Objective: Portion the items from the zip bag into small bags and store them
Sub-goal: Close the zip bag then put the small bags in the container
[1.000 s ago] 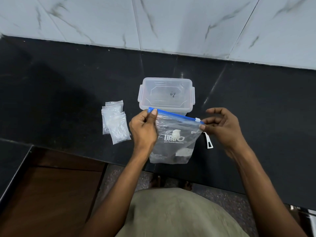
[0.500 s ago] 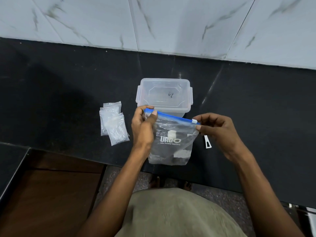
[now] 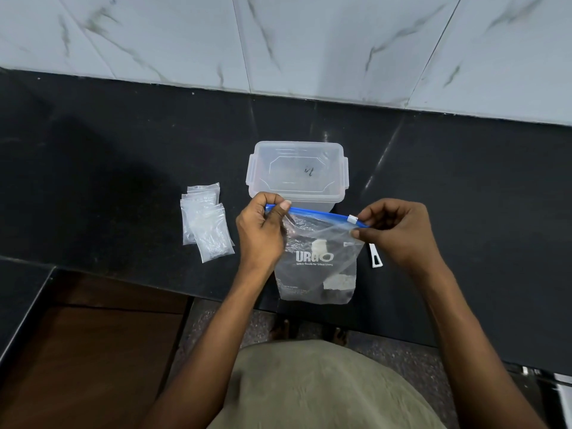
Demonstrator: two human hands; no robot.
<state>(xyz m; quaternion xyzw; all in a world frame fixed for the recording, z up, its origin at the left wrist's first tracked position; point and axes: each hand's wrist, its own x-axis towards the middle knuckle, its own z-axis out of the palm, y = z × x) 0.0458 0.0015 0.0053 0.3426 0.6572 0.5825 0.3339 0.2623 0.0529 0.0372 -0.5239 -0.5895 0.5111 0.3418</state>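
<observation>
A clear zip bag (image 3: pixel 315 264) with a blue zip strip and white print hangs above the counter's front edge. A few pale items lie in its lower part. My left hand (image 3: pixel 263 230) pinches the strip's left end. My right hand (image 3: pixel 399 233) pinches the right end, just beside the white slider (image 3: pixel 352 218). A pile of small clear bags (image 3: pixel 205 222) lies on the black counter (image 3: pixel 123 168) to the left of my left hand. Behind the zip bag stands a clear plastic box (image 3: pixel 297 174) with its lid on.
A small white clip (image 3: pixel 375 256) lies on the counter below my right hand. White marble tiles (image 3: pixel 309 41) form the wall behind the counter. At the lower left a brown wooden surface (image 3: pixel 86 351) sits under the counter's edge. My feet show on the speckled floor below.
My right hand has closed its fingers onto the right end of the zip strip by the slider. The left hand keeps its pinch on the left end.
</observation>
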